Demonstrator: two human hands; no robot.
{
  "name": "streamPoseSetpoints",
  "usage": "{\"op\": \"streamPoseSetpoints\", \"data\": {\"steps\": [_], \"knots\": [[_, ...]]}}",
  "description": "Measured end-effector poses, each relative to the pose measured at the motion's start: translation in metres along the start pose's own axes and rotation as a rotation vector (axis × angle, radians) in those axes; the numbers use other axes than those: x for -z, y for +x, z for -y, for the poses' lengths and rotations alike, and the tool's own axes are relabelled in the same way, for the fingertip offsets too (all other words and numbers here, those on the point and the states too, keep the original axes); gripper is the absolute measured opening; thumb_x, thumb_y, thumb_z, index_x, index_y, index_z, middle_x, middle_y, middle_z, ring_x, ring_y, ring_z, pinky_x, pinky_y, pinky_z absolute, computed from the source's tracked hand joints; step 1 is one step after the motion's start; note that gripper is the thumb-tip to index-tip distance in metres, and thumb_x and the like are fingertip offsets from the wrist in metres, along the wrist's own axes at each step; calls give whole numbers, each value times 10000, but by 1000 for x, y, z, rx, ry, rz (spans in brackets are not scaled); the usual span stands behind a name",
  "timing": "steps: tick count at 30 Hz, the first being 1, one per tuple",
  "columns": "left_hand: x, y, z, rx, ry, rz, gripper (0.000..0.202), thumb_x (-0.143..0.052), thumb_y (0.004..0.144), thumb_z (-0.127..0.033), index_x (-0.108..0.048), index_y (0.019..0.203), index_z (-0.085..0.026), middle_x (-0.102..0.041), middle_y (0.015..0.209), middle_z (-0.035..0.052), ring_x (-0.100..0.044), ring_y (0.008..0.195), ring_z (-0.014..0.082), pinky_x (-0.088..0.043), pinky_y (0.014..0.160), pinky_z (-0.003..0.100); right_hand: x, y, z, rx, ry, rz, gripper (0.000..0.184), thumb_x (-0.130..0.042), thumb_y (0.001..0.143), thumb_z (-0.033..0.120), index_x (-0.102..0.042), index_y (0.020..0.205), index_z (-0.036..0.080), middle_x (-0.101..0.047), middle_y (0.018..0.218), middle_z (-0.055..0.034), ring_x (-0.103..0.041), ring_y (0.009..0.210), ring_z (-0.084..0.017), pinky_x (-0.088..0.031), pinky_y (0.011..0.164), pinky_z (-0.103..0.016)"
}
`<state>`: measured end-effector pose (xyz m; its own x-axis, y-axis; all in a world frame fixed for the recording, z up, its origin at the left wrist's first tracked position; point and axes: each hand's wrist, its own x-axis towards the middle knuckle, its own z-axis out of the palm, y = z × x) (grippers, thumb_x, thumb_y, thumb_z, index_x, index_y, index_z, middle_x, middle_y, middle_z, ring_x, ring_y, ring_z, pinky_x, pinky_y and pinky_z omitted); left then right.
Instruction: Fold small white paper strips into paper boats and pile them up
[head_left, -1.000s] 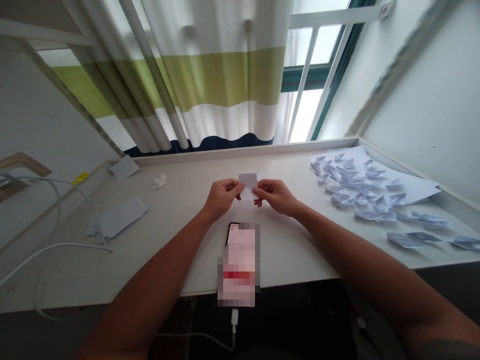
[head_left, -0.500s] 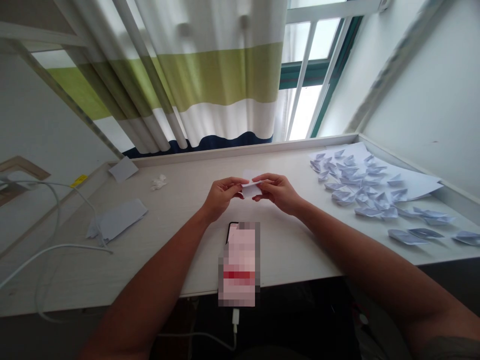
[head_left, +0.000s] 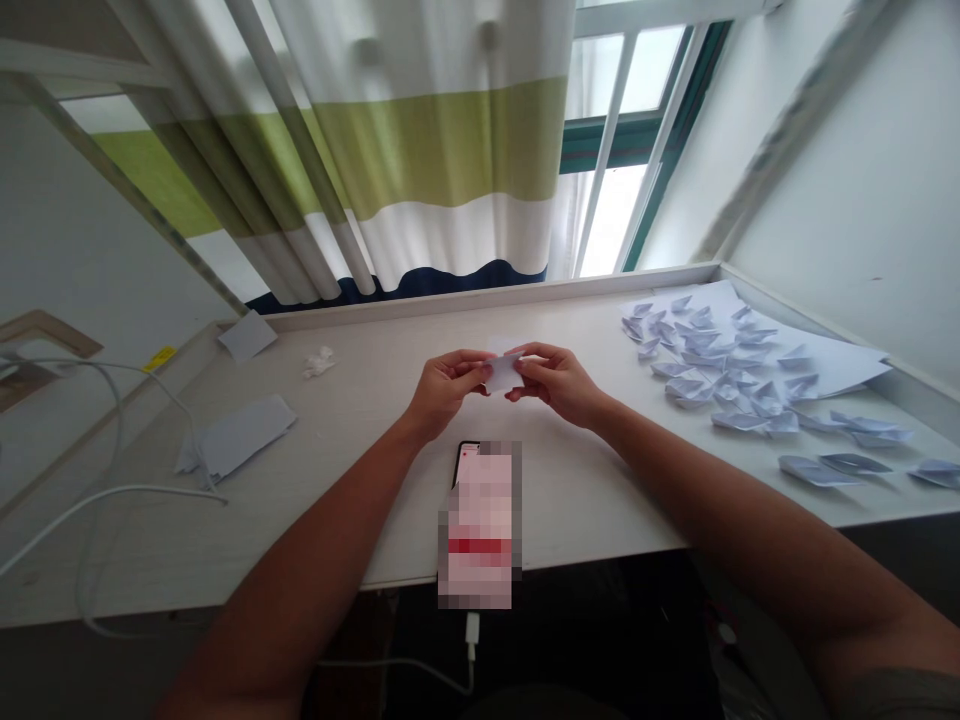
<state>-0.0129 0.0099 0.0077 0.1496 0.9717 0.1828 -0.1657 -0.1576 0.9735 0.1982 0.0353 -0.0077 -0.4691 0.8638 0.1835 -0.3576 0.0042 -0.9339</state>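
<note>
A small folded piece of white paper [head_left: 505, 374] is held between my two hands above the middle of the table. My left hand [head_left: 448, 386] pinches its left edge, thumb in front and fingers behind. On the right edge, my right hand [head_left: 555, 382] grips it the same way. Just below the hands lies a phone [head_left: 480, 520] with a blurred screen, its lower end at the table's front edge. To the right of my right hand sit several folded paper boats [head_left: 720, 365], many of them heaped together.
Large white sheets [head_left: 847, 362] lie under part of the boats. Paper slips [head_left: 244, 440] are stacked at left, with another slip [head_left: 248, 337] by the back corner. A crumpled tissue [head_left: 319, 362] rests nearby. White cables [head_left: 112, 500] cross the left side; one plugs into the phone.
The paper between my fingers has tilted so that a flat face now shows toward me, where a folded upper edge showed before. Both hands stay in nearly the same place.
</note>
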Motion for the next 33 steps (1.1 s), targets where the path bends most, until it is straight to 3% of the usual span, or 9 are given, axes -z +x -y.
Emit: {"op": "streamPoseSetpoints", "data": {"steps": [3,6,12,17,22,25,29,33], "knots": [[1,0,-2,29,-49,-16,184,-877,698,-293,-860,829,-164,-794,795,61,-696,727,170,-585,741,344,1,-1,3,-5,0,22,246,-886,879,389,-804,979,179,-808,889,-58,-784,757,-177,-704,860,-422],[1,-1,-5,58,-46,-5,199,-873,716,-317,-859,812,-143,-790,785,78,-693,718,171,-581,736,347,1,-1,3,-10,1,16,195,-866,871,349,-826,903,161,-798,863,-60,-792,791,-194,-704,901,-440],[3,-2,-3,-7,80,18,350,-974,683,-314,-849,971,-158,-742,725,17,-651,668,135,-550,711,314,2,0,1,-15,-67,10,363,-949,817,453,-817,989,162,-835,929,-64,-804,805,-190,-705,874,-417],[6,-1,-3,-35,137,24,359,-964,704,-318,-838,999,-158,-684,712,-11,-623,656,120,-532,690,300,4,-1,1,-41,-157,-5,504,-959,804,509,-800,1113,144,-818,843,-53,-798,742,-193,-712,810,-417],[4,-2,-5,-14,153,75,388,-974,698,-318,-825,1015,-151,-708,748,1,-643,686,123,-550,714,299,2,0,1,-16,-204,22,475,-929,815,580,-812,930,134,-795,801,-52,-772,748,-184,-713,839,-434],[2,-3,-4,40,139,85,432,-971,729,-406,-808,1038,-150,-759,777,34,-680,699,147,-551,688,297,0,0,2,49,-236,14,478,-935,801,588,-799,905,142,-819,838,-80,-796,780,-211,-690,802,-408],[-2,-4,-1,60,196,96,398,-904,809,-531,-818,893,-152,-797,793,84,-697,699,174,-541,652,305,-5,-1,3,113,-297,-20,422,-906,840,557,-784,876,155,-810,790,-65,-793,749,-209,-665,746,-372],[-8,-6,-1,12,245,93,392,-942,757,-532,-840,827,-161,-782,734,70,-651,643,158,-514,620,303,-6,-2,5,72,-327,14,460,-878,863,589,-735,834,153,-802,760,-72,-786,703,-200,-636,672,-331]]}}
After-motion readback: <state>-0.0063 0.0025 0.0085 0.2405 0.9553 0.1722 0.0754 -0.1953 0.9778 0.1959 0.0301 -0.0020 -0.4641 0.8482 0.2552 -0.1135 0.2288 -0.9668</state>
